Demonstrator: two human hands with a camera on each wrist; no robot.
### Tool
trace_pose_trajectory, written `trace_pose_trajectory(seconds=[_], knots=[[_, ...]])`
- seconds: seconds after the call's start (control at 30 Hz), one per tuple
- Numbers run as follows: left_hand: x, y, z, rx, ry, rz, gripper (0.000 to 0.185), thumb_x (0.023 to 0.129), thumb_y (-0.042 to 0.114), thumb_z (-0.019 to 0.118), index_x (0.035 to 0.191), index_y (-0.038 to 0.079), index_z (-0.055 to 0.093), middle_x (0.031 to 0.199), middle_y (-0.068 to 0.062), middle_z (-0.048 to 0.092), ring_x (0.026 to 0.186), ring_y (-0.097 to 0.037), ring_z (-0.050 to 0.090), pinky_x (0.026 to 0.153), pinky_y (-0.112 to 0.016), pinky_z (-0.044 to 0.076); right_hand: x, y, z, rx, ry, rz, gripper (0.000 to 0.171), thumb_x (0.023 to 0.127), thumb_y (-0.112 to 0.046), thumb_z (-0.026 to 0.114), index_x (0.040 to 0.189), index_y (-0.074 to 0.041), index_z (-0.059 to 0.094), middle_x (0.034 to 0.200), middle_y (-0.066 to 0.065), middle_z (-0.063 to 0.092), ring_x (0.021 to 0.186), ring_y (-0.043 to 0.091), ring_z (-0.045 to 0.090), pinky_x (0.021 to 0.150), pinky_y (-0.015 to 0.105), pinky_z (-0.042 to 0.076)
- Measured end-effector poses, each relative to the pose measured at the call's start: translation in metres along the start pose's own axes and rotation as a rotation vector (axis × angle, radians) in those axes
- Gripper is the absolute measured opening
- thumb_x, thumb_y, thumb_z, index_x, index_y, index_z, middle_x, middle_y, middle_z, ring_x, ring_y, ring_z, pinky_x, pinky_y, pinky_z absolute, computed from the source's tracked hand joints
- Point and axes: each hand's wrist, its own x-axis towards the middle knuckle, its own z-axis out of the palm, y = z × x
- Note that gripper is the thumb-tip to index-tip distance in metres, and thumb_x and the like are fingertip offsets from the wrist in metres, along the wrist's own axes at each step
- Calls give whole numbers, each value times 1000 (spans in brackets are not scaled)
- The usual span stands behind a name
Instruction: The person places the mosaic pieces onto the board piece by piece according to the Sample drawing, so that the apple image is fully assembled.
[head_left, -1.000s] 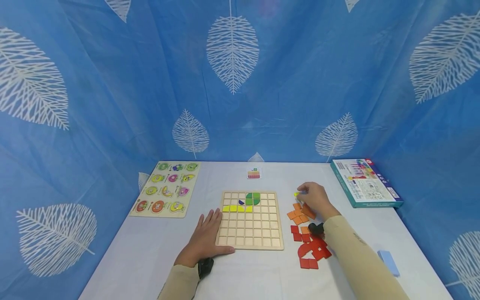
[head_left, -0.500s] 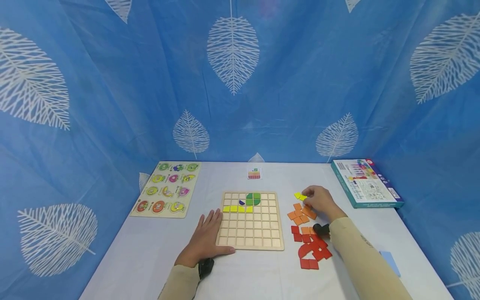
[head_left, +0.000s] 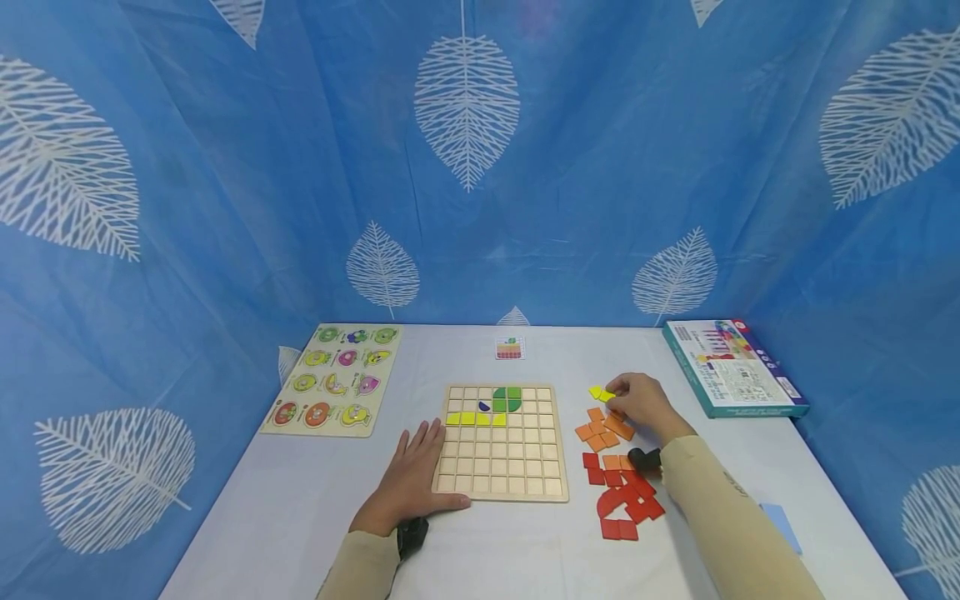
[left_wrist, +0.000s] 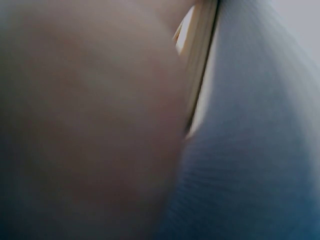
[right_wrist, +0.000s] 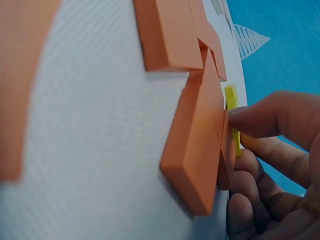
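Observation:
My left hand (head_left: pixel 408 475) lies with fingers straight along the left edge of the wooden grid board (head_left: pixel 551 500), thumb at its lower corner. In the left wrist view, blurred skin covers much of the picture, with the board's edge (left_wrist: pixel 202 55) beside it. My right hand (head_left: pixel 643 402) pinches a yellow square tile (head_left: pixel 607 397) between thumb and index finger. Another yellow tile (head_left: pixel 595 391) lies at its left. The board holds a row of yellow tiles (head_left: pixel 468 418), green pieces (head_left: pixel 499 405) and a dark blue half-round piece (head_left: pixel 483 406).
Orange tiles (head_left: pixel 597 428) and red pieces (head_left: pixel 618 497) lie right of the board. A small pattern card (head_left: pixel 510 348) lies behind it. A fruit puzzle board (head_left: pixel 330 382) is at left. The game box (head_left: pixel 735 367) and a light blue block (head_left: pixel 782 527) are at right.
My right hand has moved slightly right and down, and two yellow tiles now show by its fingertips. Over the last half second it has stayed nearly still. My left hand has not moved.

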Motion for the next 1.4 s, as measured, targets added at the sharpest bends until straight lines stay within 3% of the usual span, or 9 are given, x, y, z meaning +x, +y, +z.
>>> trace_pose_trajectory(seconds=[0.7, 1.0, 1.23, 1.4], knots=[[-1, 0, 0, 9, 5, 3, 134, 72, 85, 73, 165, 0, 28, 172, -15, 23, 158, -34, 14, 125, -57, 5, -5, -7, -3, 8, -2, -80, 32, 95, -16, 77, 121, 0, 71, 103, 11, 66, 88, 27, 62, 78, 37, 59], [-2, 2, -4, -3, -14, 5, 133, 72, 82, 76, 165, -1, 28, 172, -16, 22, 158, -35, 14, 125, -57, 5, -9, -20, 9, -17, -26, -233, 25, 91, -13, 80, 113, -2, 74, 97, 6, 66, 87, 24, 60, 77, 36, 58], [-1, 1, -3, 8, -12, 5, 135, 72, 84, 75, 166, 0, 26, 172, -16, 21, 158, -35, 13, 125, -57, 6, -13, -45, 28, -41, -58, -378, 17, 90, -7, 80, 106, -6, 76, 95, 2, 65, 85, 21, 60, 78, 38, 57], [0, 0, -1, 17, -9, 0, 136, 72, 87, 72, 166, 0, 26, 172, -14, 22, 159, -33, 13, 125, -56, 5, -18, -65, 46, -39, -131, -501, 20, 91, -5, 80, 111, -6, 76, 100, 0, 67, 87, 16, 64, 80, 37, 58]])
